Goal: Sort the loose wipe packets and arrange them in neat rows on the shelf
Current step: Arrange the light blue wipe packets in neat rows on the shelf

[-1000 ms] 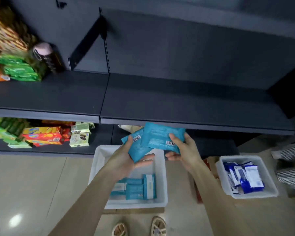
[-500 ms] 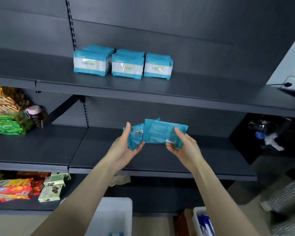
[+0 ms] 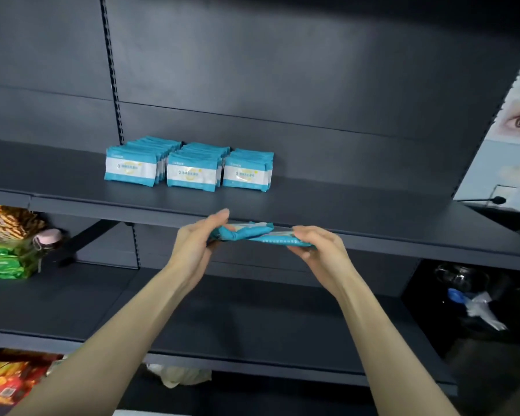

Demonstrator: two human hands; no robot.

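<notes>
L hand grips the left end of a bunch of teal wipe packets, thumb on top, fingers curled beneath. R hand holds the right end the same way, thumb over the top edge, fingers under. The packets lie nearly flat & edge-on to the camera, held w/ both hands just in front of and slightly below the front lip of the upper shelf; not touching it as far as can be told. How many packets are in the bunch can't be told.

On that upper shelf, behind & above the hands, three rows of teal-and-white wipe packets stand upright, side by side, running front to back; the right row looks shorter than the other two.

Below the upper shelf, to its left, green snack bags are stacked w/ a pink-capped bottle beside them. Lower still, left, red & orange snack packs show at the frame edge.
</notes>
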